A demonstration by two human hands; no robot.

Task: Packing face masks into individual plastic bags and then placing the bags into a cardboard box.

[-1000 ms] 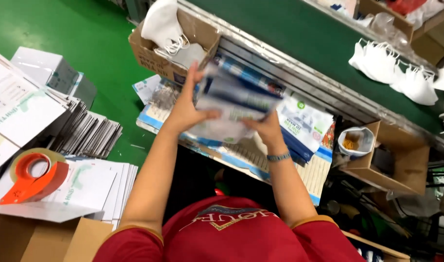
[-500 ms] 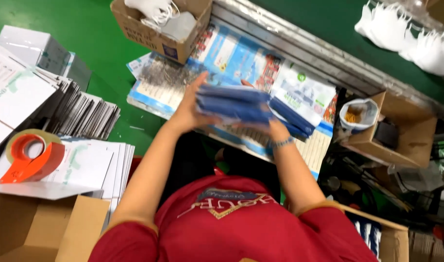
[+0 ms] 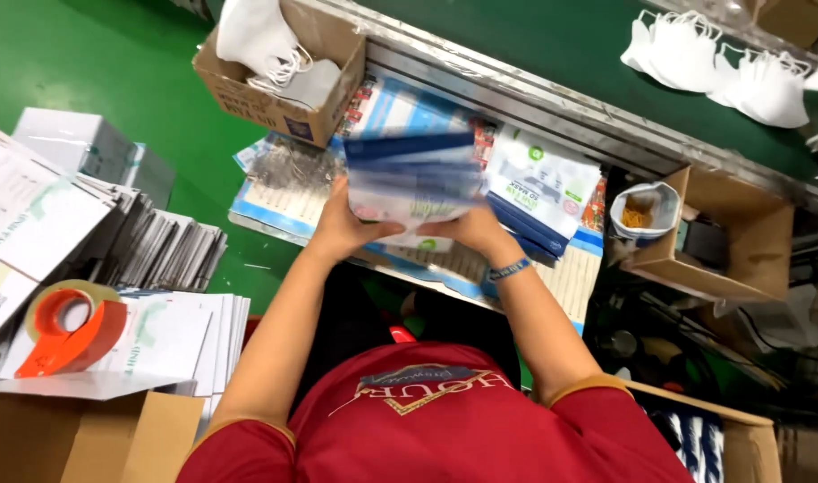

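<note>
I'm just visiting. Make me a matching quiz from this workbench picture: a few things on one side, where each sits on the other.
Things:
1. stack of blue packets
2. tape dispenser
3. white masks
4. cardboard box

Places:
A. on the green belt, far right
B. between the left hand and right hand
C. far left, on white sheets
D. top left of the bench

Pairs: 1-B, 2-C, 3-A, 4-D

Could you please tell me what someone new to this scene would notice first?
At centre, the left hand and right hand hold a blurred stack of blue and white packets over the work surface. An orange tape dispenser sits at lower left on white sheets, and white face masks lie on the green belt at upper right.
</note>
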